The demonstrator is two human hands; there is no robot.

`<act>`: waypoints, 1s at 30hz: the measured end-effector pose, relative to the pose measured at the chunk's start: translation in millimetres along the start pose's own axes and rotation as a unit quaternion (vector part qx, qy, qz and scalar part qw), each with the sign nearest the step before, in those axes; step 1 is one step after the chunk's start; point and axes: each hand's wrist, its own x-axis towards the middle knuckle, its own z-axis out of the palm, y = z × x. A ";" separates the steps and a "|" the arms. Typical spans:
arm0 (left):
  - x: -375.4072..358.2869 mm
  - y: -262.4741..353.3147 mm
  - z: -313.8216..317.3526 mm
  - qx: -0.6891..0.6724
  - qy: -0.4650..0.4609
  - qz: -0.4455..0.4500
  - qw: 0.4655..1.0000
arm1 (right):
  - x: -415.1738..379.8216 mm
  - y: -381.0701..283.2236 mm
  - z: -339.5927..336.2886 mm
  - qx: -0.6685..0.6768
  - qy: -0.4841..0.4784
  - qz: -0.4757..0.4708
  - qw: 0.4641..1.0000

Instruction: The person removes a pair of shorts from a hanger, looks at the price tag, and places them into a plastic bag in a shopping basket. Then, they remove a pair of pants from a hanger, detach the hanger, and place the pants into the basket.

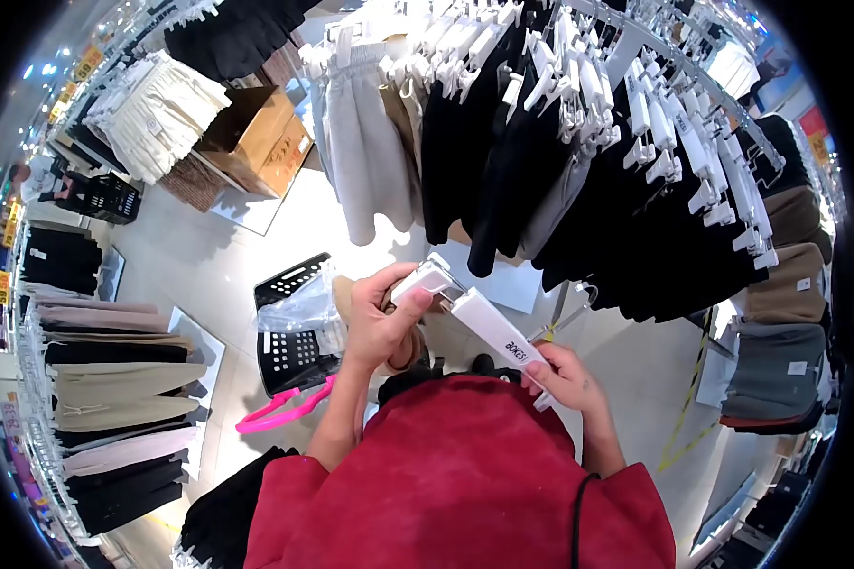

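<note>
My left hand [381, 327] and my right hand [565, 377] hold a white plastic clip hanger [489, 327] between them, above a dark red garment [455, 484] that hangs below. The left hand's thumb presses the clip at the hanger's upper end. The right hand grips the lower end. The hanger's bar carries printed lettering.
A curved rail [693, 76] of black and grey trousers on white hangers fills the upper right. A black basket [294, 337] with clear plastic bags and a pink hanger [280, 408] lies on the floor. Folded clothes racks stand at the left, a cardboard box [261, 137] behind.
</note>
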 end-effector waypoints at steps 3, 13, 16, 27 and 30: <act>-2.9 16.9 7.1 0.035 0.012 0.027 0.999 | -3.4 -11.0 10.4 -0.200 0.182 -0.112 0.956; -10.3 33.3 51.3 0.125 -0.083 0.090 0.985 | 41.8 -81.6 21.4 0.032 0.106 -0.309 0.944; -9.9 39.3 55.0 0.070 -0.090 0.064 0.991 | 42.7 -74.6 22.5 0.096 0.053 -0.303 0.947; -5.9 49.3 54.3 0.026 -0.137 0.027 0.990 | 37.7 -72.6 21.3 0.256 0.092 -0.322 0.907; -6.6 62.6 51.1 0.023 -0.111 -0.055 0.992 | 33.9 -76.0 -1.5 0.322 0.090 -0.366 0.869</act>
